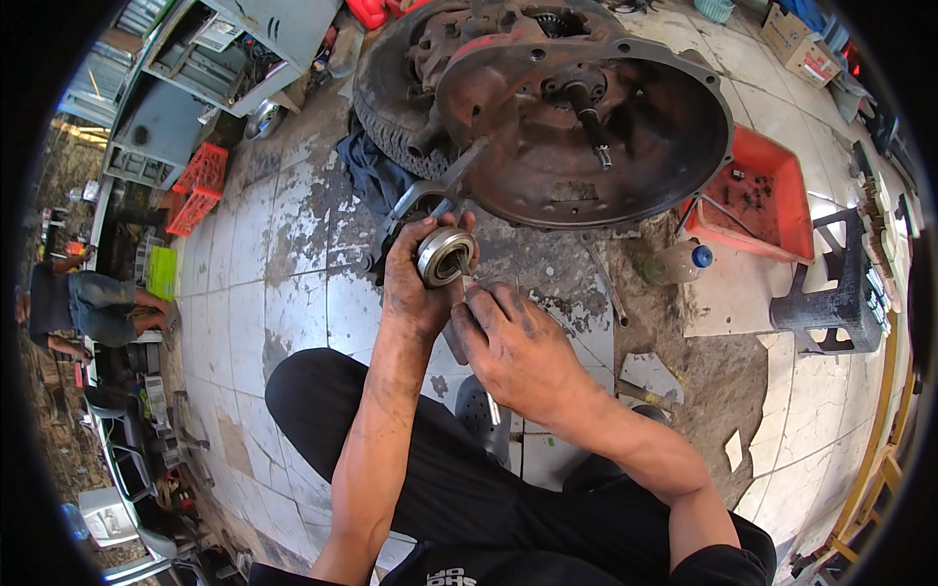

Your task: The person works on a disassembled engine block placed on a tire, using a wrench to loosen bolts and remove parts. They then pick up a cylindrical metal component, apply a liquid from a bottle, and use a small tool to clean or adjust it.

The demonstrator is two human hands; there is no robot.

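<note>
My left hand (408, 291) is closed around a round metal bearing (427, 262), its ring face tilted up toward me. Closed on a slim metal tool, my right hand (523, 347) brings the tool's tip to the bearing's inner opening. The tool's bright shaft (493, 408) sticks out below the fingers; its exact kind is hidden by the hand. Just beyond both hands lies a large rusty bell housing (528, 186), with a splined shaft (591, 127) standing out of its middle. A metal fork-like lever (454, 176) reaches from the housing toward my left hand.
Behind the housing is a tyre (386, 122), with dark cloth (376, 176) beside it. On the right are a red tray (767, 210) with small parts, a blue-capped bottle (679, 262) and a black stool (831, 303). A red crate (198, 190) and another person (98, 305) are at left.
</note>
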